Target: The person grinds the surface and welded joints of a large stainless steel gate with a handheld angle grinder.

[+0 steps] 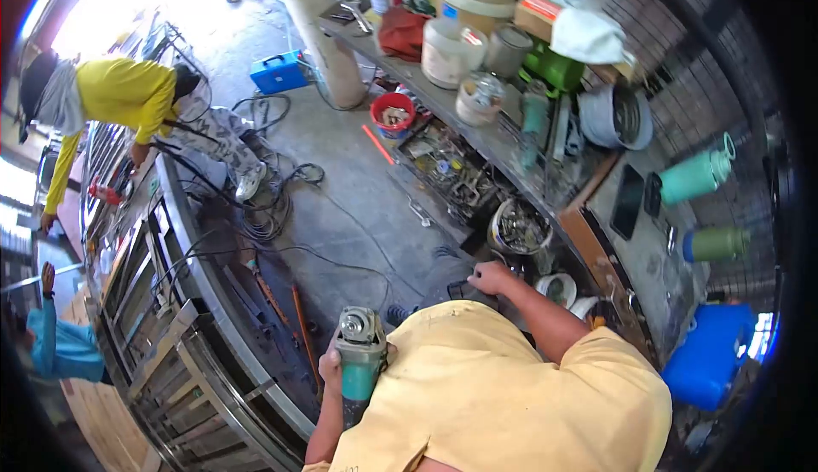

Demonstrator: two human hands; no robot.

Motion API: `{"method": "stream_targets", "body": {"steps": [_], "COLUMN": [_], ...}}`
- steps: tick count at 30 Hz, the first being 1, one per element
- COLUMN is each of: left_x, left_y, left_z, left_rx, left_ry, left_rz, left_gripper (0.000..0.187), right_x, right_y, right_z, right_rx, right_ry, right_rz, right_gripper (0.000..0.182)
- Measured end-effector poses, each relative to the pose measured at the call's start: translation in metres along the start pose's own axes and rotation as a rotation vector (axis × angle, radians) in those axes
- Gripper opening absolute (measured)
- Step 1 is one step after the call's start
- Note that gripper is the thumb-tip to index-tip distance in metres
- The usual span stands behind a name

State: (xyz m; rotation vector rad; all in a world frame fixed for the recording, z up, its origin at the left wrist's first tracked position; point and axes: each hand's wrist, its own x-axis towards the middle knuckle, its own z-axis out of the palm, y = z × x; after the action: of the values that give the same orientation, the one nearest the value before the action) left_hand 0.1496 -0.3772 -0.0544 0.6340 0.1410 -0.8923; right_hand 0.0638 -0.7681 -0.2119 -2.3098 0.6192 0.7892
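Note:
My left hand (331,368) is wrapped round the teal body of an angle grinder (362,361), held upright in front of my shirt. The grinder's metal gear head points up and away from me, its round spindle end showing; I see no disc on it. My right hand (490,278) is closed beside my right thigh, next to a small dark object or strap (463,290) whose kind I cannot make out. The fingers hide what they hold, if anything.
A metal frame (200,280) lies on my left, where a person in yellow (128,89) bends over it. A cluttered shelf (511,152) runs along my right. Loose cables (273,208), a red bucket (394,116) and a blue case (278,72) are on the floor.

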Motion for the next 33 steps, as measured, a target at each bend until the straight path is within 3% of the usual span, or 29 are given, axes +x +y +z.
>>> {"method": "stream_targets", "body": {"steps": [2, 3, 6, 11, 17, 25, 29, 33], "left_x": [0.006, 0.011, 0.017, 0.012, 0.010, 0.021, 0.026, 0.025], "left_y": [-0.007, -0.005, -0.017, -0.049, -0.082, -0.076, -0.069, -0.066], "left_z": [0.001, 0.032, 0.060, 0.073, 0.095, 0.103, 0.105, 0.104], "left_rx": [0.068, 0.050, 0.067, 0.067, 0.106, 0.227, 0.297, 0.359], "left_ry": [-0.010, -0.067, -0.056, 0.046, 0.102, -0.011, -0.125, -0.226], "left_rz": [-0.020, -0.033, -0.034, 0.023, 0.008, -0.054, -0.143, -0.232], "left_gripper": [0.084, 0.084, 0.083, 0.083, 0.083, 0.082, 0.082, 0.082], "right_x": [0.001, 0.003, 0.004, -0.013, -0.020, -0.091, -0.126, -0.142], "right_y": [0.041, 0.067, 0.126, 0.194, 0.224, 0.193, 0.208, 0.254], "right_z": [0.010, 0.026, 0.046, 0.067, 0.081, 0.075, 0.155, 0.310], "right_rx": [0.112, 0.050, 0.020, 0.020, 0.127, 0.340, 0.452, 0.526], "right_ry": [-0.009, 0.094, -0.091, -0.092, -0.080, 0.009, 0.279, 0.489], "right_rz": [0.135, 0.117, 0.260, 0.307, 0.293, 0.409, 0.458, 0.383], "right_gripper": [0.042, 0.044, 0.048, 0.053, 0.050, 0.046, 0.040, 0.036]}}
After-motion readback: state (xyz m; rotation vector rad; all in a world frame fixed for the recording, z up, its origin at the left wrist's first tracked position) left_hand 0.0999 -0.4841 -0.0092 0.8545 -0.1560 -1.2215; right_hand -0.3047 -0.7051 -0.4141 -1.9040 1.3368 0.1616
